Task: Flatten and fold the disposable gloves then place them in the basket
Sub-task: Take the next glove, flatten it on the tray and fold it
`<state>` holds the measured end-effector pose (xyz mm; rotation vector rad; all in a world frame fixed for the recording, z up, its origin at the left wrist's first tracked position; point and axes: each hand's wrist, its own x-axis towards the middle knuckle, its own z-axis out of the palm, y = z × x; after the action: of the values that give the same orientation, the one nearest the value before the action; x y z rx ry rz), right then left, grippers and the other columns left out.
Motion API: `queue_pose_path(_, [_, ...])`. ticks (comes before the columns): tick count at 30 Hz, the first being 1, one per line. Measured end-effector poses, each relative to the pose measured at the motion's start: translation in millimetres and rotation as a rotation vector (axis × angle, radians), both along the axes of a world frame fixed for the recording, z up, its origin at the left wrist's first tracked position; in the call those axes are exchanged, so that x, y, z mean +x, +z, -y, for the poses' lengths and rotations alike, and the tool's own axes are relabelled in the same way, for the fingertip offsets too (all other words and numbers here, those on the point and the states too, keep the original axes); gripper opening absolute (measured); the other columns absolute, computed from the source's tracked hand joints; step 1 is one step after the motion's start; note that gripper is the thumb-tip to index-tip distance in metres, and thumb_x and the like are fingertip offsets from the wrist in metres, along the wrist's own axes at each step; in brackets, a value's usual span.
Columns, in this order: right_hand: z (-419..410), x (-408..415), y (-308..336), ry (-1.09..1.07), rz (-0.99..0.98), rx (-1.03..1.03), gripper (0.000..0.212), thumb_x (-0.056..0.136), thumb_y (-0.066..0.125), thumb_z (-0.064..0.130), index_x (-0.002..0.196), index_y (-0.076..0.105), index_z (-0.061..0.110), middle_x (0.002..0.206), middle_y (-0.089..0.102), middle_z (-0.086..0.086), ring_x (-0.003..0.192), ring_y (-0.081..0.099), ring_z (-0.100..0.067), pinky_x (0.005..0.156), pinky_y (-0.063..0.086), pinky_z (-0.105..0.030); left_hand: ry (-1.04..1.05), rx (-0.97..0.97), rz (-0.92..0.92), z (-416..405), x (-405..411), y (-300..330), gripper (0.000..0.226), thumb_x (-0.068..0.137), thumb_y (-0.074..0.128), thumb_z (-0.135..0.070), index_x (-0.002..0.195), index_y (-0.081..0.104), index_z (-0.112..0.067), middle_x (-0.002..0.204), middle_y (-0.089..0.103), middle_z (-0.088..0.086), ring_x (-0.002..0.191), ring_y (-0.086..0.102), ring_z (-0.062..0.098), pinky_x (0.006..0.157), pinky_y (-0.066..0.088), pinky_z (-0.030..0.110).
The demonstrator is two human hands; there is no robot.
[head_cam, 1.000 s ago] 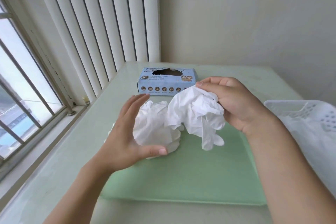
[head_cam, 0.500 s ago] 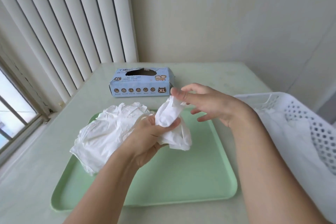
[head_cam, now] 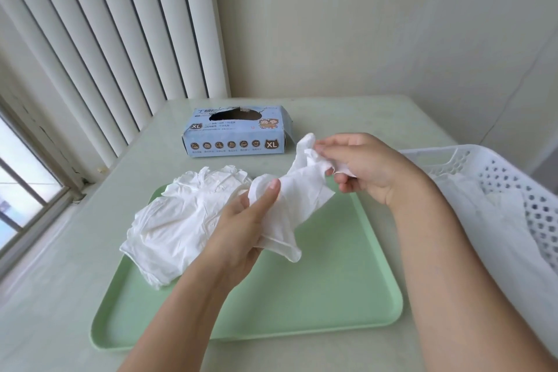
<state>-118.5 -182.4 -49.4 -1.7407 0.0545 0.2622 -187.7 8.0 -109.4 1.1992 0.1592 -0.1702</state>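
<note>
Now one glove is being pulled straight, above the green tray (head_cam: 347, 305).
The left hand (head_cam: 241, 226) grips the white disposable glove (head_cam: 297, 205) at its cuff and the right hand (head_cam: 362, 169) pinches its fingers; next it should be laid flat on the tray, beside the heap of gloves (head_cam: 181, 220), before the white basket (head_cam: 498, 178).

There is one view only, from a camera on the person's head, looking forward and down across the bench (head_cam: 347, 118) toward its far edge and the wall corner behind it. It sits close: both forearms rise from the bottom edge of the picture and fill much of it. The wide lens bends the blinds (head_cam: 105, 39) on the left. The bench's near edge lies out of sight, and its right side is partly covered by a basket (head_cam: 513, 166).
</note>
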Motion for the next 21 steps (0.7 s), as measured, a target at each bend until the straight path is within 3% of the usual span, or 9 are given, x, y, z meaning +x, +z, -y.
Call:
queue_pose_path(3, [-2, 4, -5, -0.124, 0.096, -0.277, 0.031, 0.095, 0.067, 0.037, 0.119, 0.065, 0.019, 0.102, 0.062, -0.004, 0.068, 0.060, -0.014, 0.066, 0.057, -0.031, 0.015, -0.034, -0.071, -1, 1, 1, 0.028, 0.093, 0.068, -0.021, 0.120, 0.068, -0.012, 0.113, 0.074, 0.010, 0.095, 0.071, 0.019, 0.074, 0.055, 0.032])
queue_pose_path(5, [-5, 4, -4, -0.089, 0.198, -0.486, 0.042, 0.088, 0.071, 0.050, 0.118, 0.065, 0.022, 0.106, 0.065, 0.000, 0.079, 0.063, -0.010, 0.077, 0.054, -0.032, -0.017, -0.059, -0.085, -2, 1, -1, 0.025, 0.094, 0.065, -0.013, 0.119, 0.069, -0.014, 0.115, 0.074, 0.012, 0.096, 0.069, 0.020, 0.075, 0.054, 0.033])
queue_pose_path(8, [-10, -8, 10, 0.125, 0.210, -0.451, 0.037, 0.077, 0.082, 0.050, 0.096, 0.072, 0.021, 0.090, 0.074, -0.004, 0.076, 0.069, -0.015, 0.074, 0.057, -0.037, -0.055, -0.108, -0.104, -1, 1, -1, 0.040, 0.088, 0.067, -0.014, 0.129, 0.065, -0.011, 0.119, 0.073, 0.015, 0.096, 0.068, 0.023, 0.071, 0.056, 0.033])
queue_pose_path(10, [-14, -21, 20, 0.438, 0.129, -0.526, 0.040, 0.071, 0.089, 0.043, 0.100, 0.071, 0.023, 0.091, 0.077, -0.001, 0.076, 0.069, -0.009, 0.081, 0.058, -0.035, -0.070, -0.175, -0.136, 1, 1, 0, 0.040, 0.090, 0.063, -0.016, 0.129, 0.062, -0.004, 0.106, 0.074, 0.012, 0.084, 0.071, 0.021, 0.067, 0.059, 0.031])
queue_pose_path(12, [-20, -30, 23, 0.678, 0.055, -0.618, 0.055, 0.066, 0.094, 0.034, 0.111, 0.064, 0.028, 0.101, 0.075, 0.005, 0.074, 0.067, -0.005, 0.083, 0.058, -0.033, -0.113, -0.265, -0.166, 2, 0, 3, 0.036, 0.097, 0.056, -0.018, 0.128, 0.060, 0.002, 0.110, 0.074, 0.016, 0.085, 0.073, 0.024, 0.069, 0.062, 0.033])
queue_pose_path(15, [-29, -30, 19, 0.665, 0.139, -0.799, 0.068, 0.062, 0.096, 0.035, 0.115, 0.055, 0.033, 0.106, 0.071, 0.007, 0.076, 0.065, -0.009, 0.074, 0.054, -0.029, -0.134, -0.369, -0.163, 2, 1, 6, 0.037, 0.103, 0.045, -0.016, 0.129, 0.054, 0.009, 0.117, 0.071, 0.024, 0.087, 0.075, 0.030, 0.074, 0.064, 0.038])
queue_pose_path(18, [-33, -29, 18, 0.630, 0.213, -0.708, 0.047, 0.074, 0.089, 0.027, 0.112, 0.060, 0.027, 0.088, 0.076, 0.004, 0.072, 0.068, -0.011, 0.071, 0.051, -0.031, -0.114, -0.398, -0.126, 0, 1, 13, 0.037, 0.106, 0.035, -0.012, 0.125, 0.054, 0.013, 0.114, 0.071, 0.028, 0.087, 0.076, 0.030, 0.085, 0.062, 0.039])
queue_pose_path(21, [-27, -28, 25, 0.537, 0.311, -0.522, 0.022, 0.083, 0.079, 0.027, 0.101, 0.070, 0.019, 0.081, 0.076, -0.006, 0.078, 0.074, -0.023, 0.083, 0.058, -0.049, -0.068, -0.332, -0.152, -9, 0, 28, 0.047, 0.105, 0.036, -0.027, 0.117, 0.057, 0.013, 0.100, 0.073, 0.026, 0.076, 0.076, 0.029, 0.068, 0.064, 0.032])
